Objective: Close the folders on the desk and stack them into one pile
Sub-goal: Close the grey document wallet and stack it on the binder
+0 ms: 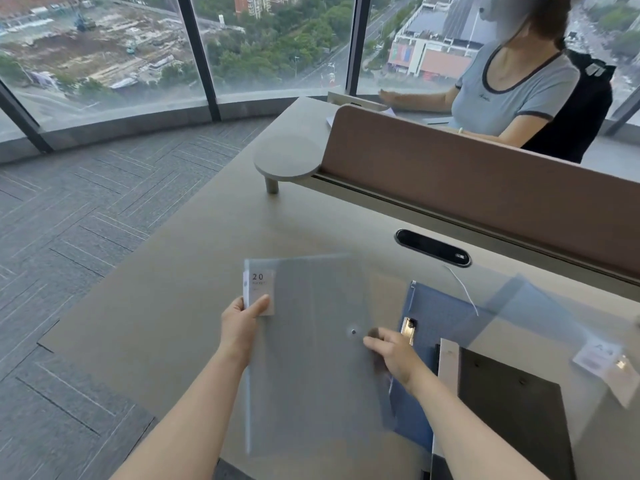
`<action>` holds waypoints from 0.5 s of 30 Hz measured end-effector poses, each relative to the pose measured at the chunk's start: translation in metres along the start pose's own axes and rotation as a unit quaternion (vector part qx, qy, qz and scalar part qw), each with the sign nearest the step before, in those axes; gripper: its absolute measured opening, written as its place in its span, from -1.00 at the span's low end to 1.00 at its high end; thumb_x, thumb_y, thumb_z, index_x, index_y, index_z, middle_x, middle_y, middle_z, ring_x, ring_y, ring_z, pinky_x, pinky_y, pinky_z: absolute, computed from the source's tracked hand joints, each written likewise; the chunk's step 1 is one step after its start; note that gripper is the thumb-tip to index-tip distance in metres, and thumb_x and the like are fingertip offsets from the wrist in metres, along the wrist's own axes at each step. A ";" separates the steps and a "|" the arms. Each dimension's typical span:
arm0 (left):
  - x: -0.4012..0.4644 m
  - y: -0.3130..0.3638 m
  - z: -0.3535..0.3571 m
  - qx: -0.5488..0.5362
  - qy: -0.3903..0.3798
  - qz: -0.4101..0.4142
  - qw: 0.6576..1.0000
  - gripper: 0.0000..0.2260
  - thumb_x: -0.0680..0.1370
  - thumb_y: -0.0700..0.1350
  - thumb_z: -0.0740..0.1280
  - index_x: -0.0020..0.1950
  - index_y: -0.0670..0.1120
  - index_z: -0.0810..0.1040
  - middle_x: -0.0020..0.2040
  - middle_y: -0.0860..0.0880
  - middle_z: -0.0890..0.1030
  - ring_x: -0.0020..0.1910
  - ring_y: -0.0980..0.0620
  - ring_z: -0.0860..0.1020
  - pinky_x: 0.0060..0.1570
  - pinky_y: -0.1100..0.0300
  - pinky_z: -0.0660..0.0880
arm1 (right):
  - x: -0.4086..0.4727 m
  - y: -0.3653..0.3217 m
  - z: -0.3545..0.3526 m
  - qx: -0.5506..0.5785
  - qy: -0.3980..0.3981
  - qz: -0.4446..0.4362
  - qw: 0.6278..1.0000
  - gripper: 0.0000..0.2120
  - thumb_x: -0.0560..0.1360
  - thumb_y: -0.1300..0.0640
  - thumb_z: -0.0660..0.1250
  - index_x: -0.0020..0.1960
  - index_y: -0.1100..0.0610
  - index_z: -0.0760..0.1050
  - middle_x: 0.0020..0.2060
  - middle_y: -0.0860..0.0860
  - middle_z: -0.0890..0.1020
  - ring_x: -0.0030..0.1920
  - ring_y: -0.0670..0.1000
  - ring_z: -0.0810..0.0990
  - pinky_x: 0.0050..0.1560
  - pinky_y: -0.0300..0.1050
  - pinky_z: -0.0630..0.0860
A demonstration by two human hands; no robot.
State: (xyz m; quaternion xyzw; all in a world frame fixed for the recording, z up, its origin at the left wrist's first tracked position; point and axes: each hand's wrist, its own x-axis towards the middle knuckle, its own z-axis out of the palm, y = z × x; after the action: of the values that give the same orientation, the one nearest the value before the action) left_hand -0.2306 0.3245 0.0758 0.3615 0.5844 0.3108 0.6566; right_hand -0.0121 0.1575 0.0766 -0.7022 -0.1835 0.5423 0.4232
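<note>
A translucent grey folder (304,358) with a white "20 pocket" label lies closed near the desk's front left. My left hand (240,327) pinches its spine edge at the label. My right hand (394,355) rests on the folder's right edge, fingers on the cover. A blue folder (440,313) with a metal clip lies open just right of it, partly under my right hand. Farther right, a black clipboard folder (512,410) lies open with a clear cover sheet (540,327) raised over it.
The beige desk (180,306) ends at the left above grey carpet. A brown divider screen (467,188) runs along the back, with a black cable port (433,247) before it. A person (509,95) sits behind the screen. A round shelf (287,157) stands far left.
</note>
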 end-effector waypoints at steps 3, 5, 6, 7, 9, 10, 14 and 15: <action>0.005 -0.013 -0.007 0.036 0.022 -0.003 0.999 -0.97 0.52 -0.18 0.43 -0.06 -0.11 0.61 -0.11 -0.18 0.68 -0.21 -0.13 0.63 0.00 -0.16 0.59 | 0.007 0.015 0.005 -0.066 0.002 0.029 0.997 -0.86 0.53 0.31 0.28 -0.16 0.21 0.58 -0.27 0.06 0.66 -0.31 -0.02 0.61 -0.29 -0.21 0.50; 0.009 -0.023 -0.014 0.066 0.036 -0.008 0.997 -0.95 0.52 -0.16 0.43 -0.07 -0.11 0.59 -0.10 -0.19 0.67 -0.18 -0.13 0.61 0.05 -0.19 0.58 | 0.013 0.025 0.008 -0.145 0.012 0.040 0.989 -0.86 0.47 0.17 0.32 -0.15 0.26 0.56 -0.27 0.05 0.63 -0.31 -0.02 0.56 -0.26 -0.19 0.42; 0.011 -0.028 -0.016 0.083 0.043 -0.009 0.996 -0.93 0.51 -0.14 0.43 -0.06 -0.12 0.59 -0.07 -0.20 0.67 -0.16 -0.14 0.61 0.06 -0.20 0.57 | 0.016 0.031 0.009 -0.194 0.014 0.041 0.980 -0.78 0.41 0.08 0.33 -0.16 0.26 0.54 -0.28 0.05 0.60 -0.29 0.00 0.52 -0.23 -0.15 0.39; 0.011 -0.033 -0.019 0.100 0.049 -0.011 0.994 -0.89 0.51 -0.12 0.42 -0.04 -0.13 0.58 -0.04 -0.22 0.67 -0.14 -0.15 0.62 0.06 -0.20 0.57 | 0.019 0.036 0.009 -0.231 0.014 0.046 0.972 -0.76 0.38 0.03 0.32 -0.21 0.24 0.49 -0.30 0.04 0.56 -0.28 0.02 0.48 -0.22 -0.11 0.36; 0.012 -0.040 -0.021 0.136 0.063 -0.009 0.989 -0.85 0.51 -0.12 0.41 0.03 -0.15 0.56 0.01 -0.21 0.66 -0.06 -0.19 0.63 0.03 -0.14 0.57 | 0.022 0.042 0.014 -0.267 0.020 0.052 0.962 -0.78 0.39 0.03 0.31 -0.30 0.13 0.36 -0.36 0.04 0.46 -0.32 0.04 0.41 -0.25 -0.10 0.34; 0.013 -0.042 -0.022 0.155 0.072 -0.005 0.985 -0.82 0.51 -0.13 0.40 0.07 -0.15 0.55 0.02 -0.19 0.65 -0.04 -0.18 0.62 0.02 -0.09 0.56 | 0.022 0.044 0.017 -0.280 0.024 0.053 0.958 -0.77 0.42 0.05 0.32 -0.31 0.10 0.33 -0.38 0.03 0.44 -0.33 0.05 0.40 -0.26 -0.11 0.34; 0.015 -0.053 -0.024 0.250 0.085 0.010 0.965 -0.63 0.41 -0.11 0.42 0.19 -0.11 0.51 0.08 -0.13 0.61 -0.02 -0.13 0.59 0.00 0.02 0.53 | 0.025 0.049 0.025 -0.322 0.038 0.057 0.944 -0.76 0.41 0.04 0.31 -0.34 0.07 0.31 -0.39 0.02 0.45 -0.34 0.06 0.41 -0.28 -0.10 0.34; 0.017 -0.056 -0.025 0.275 0.090 0.015 0.957 -0.58 0.36 -0.08 0.41 0.21 -0.11 0.51 0.09 -0.16 0.60 -0.01 -0.16 0.59 0.03 -0.03 0.55 | 0.026 0.050 0.026 -0.327 0.044 0.058 0.942 -0.77 0.41 0.04 0.30 -0.33 0.06 0.30 -0.39 0.01 0.45 -0.34 0.06 0.40 -0.29 -0.10 0.33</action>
State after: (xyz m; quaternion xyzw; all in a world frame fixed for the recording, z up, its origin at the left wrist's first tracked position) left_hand -0.2537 0.3106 0.0182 0.5076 0.6982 0.1795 0.4718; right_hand -0.0373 0.1574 0.0195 -0.8344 -0.2912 0.4447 0.1457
